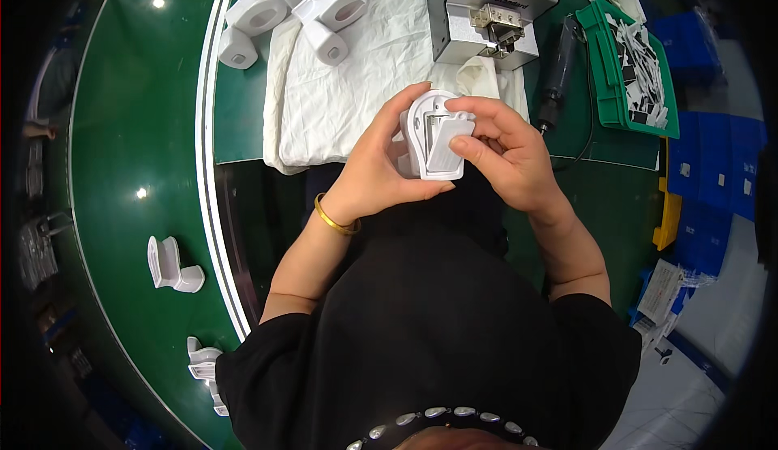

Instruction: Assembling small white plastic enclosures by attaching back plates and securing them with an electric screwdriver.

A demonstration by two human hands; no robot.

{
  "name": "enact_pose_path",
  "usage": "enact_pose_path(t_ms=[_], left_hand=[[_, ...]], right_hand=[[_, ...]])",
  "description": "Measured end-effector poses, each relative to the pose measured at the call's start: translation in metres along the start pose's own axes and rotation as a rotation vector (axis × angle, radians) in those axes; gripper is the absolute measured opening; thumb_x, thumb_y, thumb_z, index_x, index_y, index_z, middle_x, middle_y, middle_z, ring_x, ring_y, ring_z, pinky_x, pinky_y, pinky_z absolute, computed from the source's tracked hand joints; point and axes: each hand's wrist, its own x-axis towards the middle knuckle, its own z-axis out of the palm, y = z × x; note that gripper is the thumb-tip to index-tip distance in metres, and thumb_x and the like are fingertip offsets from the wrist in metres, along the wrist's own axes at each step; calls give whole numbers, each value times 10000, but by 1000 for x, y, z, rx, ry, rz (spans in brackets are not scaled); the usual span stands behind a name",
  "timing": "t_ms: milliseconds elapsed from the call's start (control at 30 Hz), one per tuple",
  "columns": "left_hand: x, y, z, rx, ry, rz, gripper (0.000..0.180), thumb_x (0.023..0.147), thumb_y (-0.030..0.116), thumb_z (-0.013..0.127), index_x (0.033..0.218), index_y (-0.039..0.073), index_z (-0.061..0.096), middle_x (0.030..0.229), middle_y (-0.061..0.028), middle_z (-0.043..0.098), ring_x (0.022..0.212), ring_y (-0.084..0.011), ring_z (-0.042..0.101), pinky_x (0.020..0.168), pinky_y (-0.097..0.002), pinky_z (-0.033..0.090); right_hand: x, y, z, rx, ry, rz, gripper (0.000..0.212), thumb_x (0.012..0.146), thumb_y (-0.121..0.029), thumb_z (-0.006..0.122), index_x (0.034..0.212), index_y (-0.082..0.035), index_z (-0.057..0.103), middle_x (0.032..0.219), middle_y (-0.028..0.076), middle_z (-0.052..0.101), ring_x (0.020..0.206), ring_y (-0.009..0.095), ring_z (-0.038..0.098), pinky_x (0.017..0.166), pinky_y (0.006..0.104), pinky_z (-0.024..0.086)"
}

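A white plastic housing point(415, 143) with a rounded top is held up in front of me, over the near edge of the table. My left hand point(379, 148) wraps round its left side, thumb at the bottom edge and fingers at the top. Between the thumb and fingers of my right hand point(509, 148) is a small white cover point(447, 147). It sits tilted over the rectangular opening in the housing, so part of the recess shows along its left side. Whether the cover's edge is hooked into the housing I cannot tell.
Several similar white housings point(258, 10) lie at the back left, partly on a white cloth point(356, 77). A grey machine point(494, 12) stands behind my hands. To the right are a black electric screwdriver point(559, 73) and a green bin point(601, 69) of small strips. More housings point(174, 265) rest on the green surface at left.
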Motion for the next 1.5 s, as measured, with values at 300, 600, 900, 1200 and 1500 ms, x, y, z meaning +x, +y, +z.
enact_pose_path(t_ms=[300, 600, 900, 1200, 1500], left_hand=[[-3, -2, 1, 60, 27, 44, 1013, 612, 126, 904, 1473, 81, 371, 1439, -97, 430, 1313, -234, 463, 985, -379, 496], [-9, -4, 2, 102, 74, 115, 691, 829, 71, 723, 1437, 14, 399, 1409, -129, 459, 1282, -234, 477, 1059, -348, 388], [-19, 9, 8, -96, 231, 36, 578, 897, 58, 667, 1417, -25, 430, 1295, -104, 545, 1166, -157, 538, 989, -305, 438], [-91, 64, -91, 1006, 794, 118, 761, 745, 199, 798, 1395, 10, 450, 1387, -249, 473, 1309, -413, 436, 1108, -441, 358], [-221, 73, -210, 1285, 1381, -584, 421, 838, 216, 678, 1223, 50, 631, 1211, -177, 650, 1103, -334, 634, 950, -409, 500]], right_hand=[[11, 21, 2, -540, 79, -383, 505, 893, -35, 679, 1380, -72, 550, 1204, 60, 535, 1023, 134, 532, 917, 265, 443], [1, 26, 16, 409, 13, 96, 648, 920, -33, 643, 1478, 48, 323, 1350, 157, 519, 1198, 186, 538, 1020, 316, 431], [9, 23, 34, 418, 45, 49, 573, 919, -41, 640, 1429, 48, 395, 1269, 145, 564, 1167, 180, 548, 986, 316, 455], [3, 25, 3, 488, 67, 41, 725, 833, 64, 612, 1483, 63, 292, 1299, 192, 556, 1193, 224, 553, 1026, 322, 411], [13, 35, -16, 491, 48, 65, 685, 840, 57, 598, 1465, 66, 319, 1332, 183, 525, 1219, 227, 532, 1058, 339, 389]])
